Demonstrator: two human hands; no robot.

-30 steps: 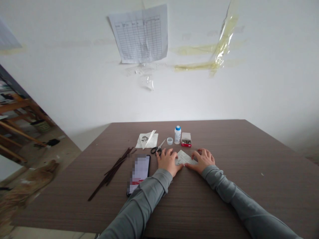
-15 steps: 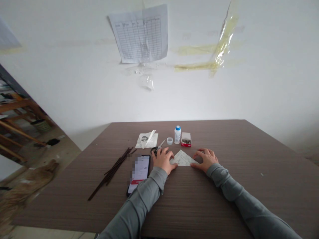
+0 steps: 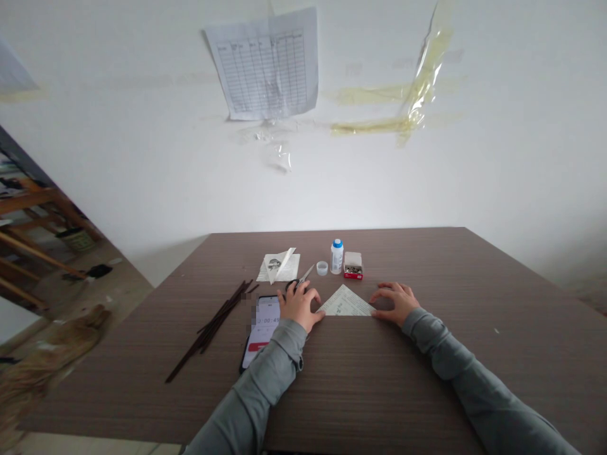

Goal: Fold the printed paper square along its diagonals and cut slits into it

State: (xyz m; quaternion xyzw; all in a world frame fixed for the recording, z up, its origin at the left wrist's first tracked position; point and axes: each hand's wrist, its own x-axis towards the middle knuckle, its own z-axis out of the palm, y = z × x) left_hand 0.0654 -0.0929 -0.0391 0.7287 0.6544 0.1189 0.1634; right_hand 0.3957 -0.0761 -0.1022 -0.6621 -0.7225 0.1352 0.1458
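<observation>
The folded paper triangle (image 3: 345, 303) lay on the table (image 3: 427, 379) between both hands. The left hand (image 3: 300, 306) curled half-open at the scissors (image 3: 303, 275), grip unclear; the right hand (image 3: 394, 302) lay open, empty, just beside the paper, as if flanking it.

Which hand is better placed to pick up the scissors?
Probably the left. The left hand rests right by the scissors, its fingers at their black handles. The right hand lies beyond the folded paper triangle, so it would have to cross the paper.
</observation>
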